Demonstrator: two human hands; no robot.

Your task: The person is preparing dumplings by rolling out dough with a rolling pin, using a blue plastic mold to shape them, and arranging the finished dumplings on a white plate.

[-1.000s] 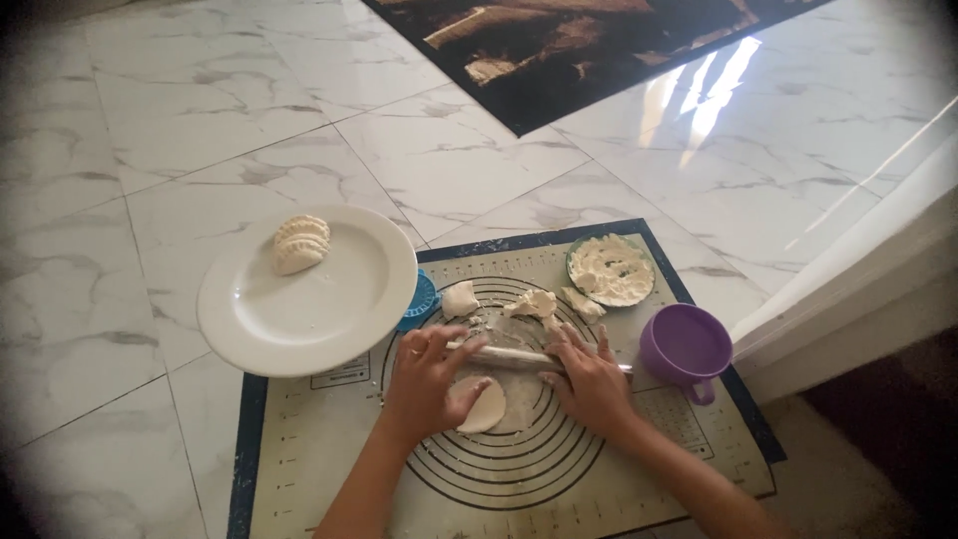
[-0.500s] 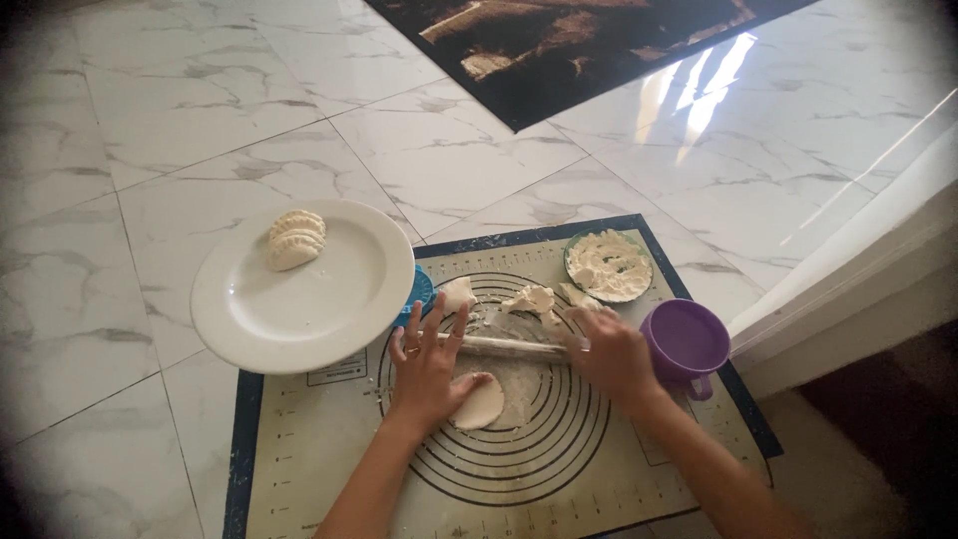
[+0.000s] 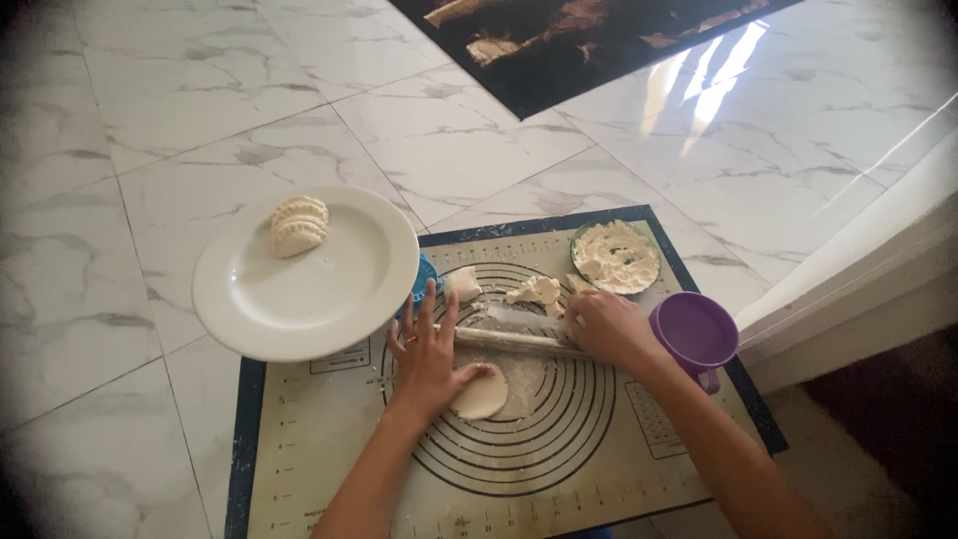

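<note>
Far left: round white ceramic plate (image 3: 299, 289), overlapping the left edge of the beige silicone pastry mat with dark blue border and printed rings (image 3: 329, 449). Two pale crimped half-moon dumplings (image 3: 298, 225) on the plate's upper left, touching each other.

Just right of the plate, a small blue plastic piece (image 3: 426, 282) peeks out, mostly hidden under the rim.

Left hand (image 3: 427, 351) lies flat, fingers spread and released, palm pressing on the thin pale wooden rolling pin (image 3: 519, 340); thumb side touches the small flat round disc of white dough (image 3: 481, 392), which sits near the rings' centre, just below the pin.

Pin's long axis runs roughly left to right across the mat, right end tilted slightly down in view.

Loose dough scraps (image 3: 534, 290) above the pin.

Right hand (image 3: 609, 327) curled over the pin's right part, grasping it.

Small round bowl of white flour (image 3: 616, 258) at the mat's upper right. Purple plastic cup (image 3: 694, 332) just beside the right wrist.
</note>
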